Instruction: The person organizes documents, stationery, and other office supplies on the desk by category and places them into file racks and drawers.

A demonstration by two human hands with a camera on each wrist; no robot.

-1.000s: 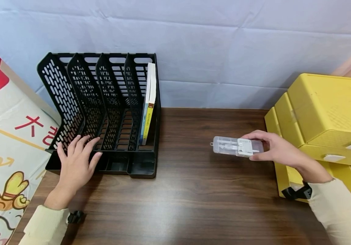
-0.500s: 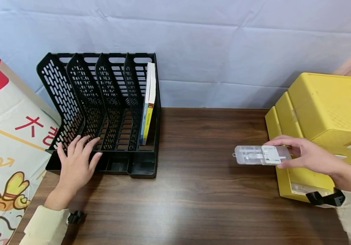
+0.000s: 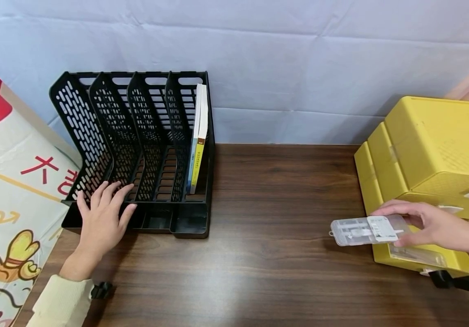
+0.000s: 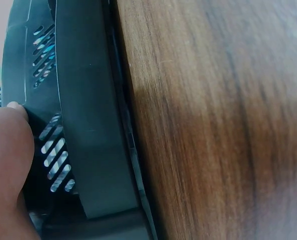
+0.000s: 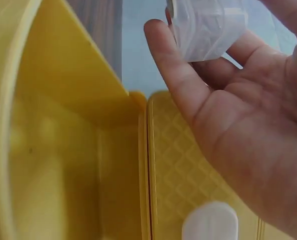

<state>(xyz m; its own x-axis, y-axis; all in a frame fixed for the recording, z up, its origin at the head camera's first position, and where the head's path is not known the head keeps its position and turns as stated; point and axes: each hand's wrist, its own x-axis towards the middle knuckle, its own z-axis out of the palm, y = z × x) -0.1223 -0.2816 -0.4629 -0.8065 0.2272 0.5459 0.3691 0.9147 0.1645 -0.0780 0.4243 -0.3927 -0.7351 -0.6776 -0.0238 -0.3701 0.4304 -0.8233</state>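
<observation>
My right hand (image 3: 435, 227) pinches a clear plastic case (image 3: 355, 232) with a white label between thumb and fingers. It is held above the open bottom drawer (image 3: 383, 255) of a yellow drawer unit (image 3: 451, 136). Another clear item (image 3: 420, 255) lies in that drawer, partly covered by the hand. In the right wrist view, the case (image 5: 208, 30) is beyond the drawer's inner wall (image 5: 63, 125). My left hand (image 3: 102, 222) rests with spread fingers on the front of a black file organizer (image 3: 189, 235); its thumb (image 4: 8, 150) shows in the left wrist view.
Two thin books (image 3: 198, 145) stand in the organizer's rightmost slot. Brown wooden tabletop (image 3: 275, 272) lies between the organizer and the drawer unit. A pale cloth (image 3: 279, 68) hangs behind, and a printed sheet (image 3: 13, 190) is at the left.
My right hand has carried the clear case to the right and nearer to me, toward the open drawer. My left hand has stayed on the organizer.
</observation>
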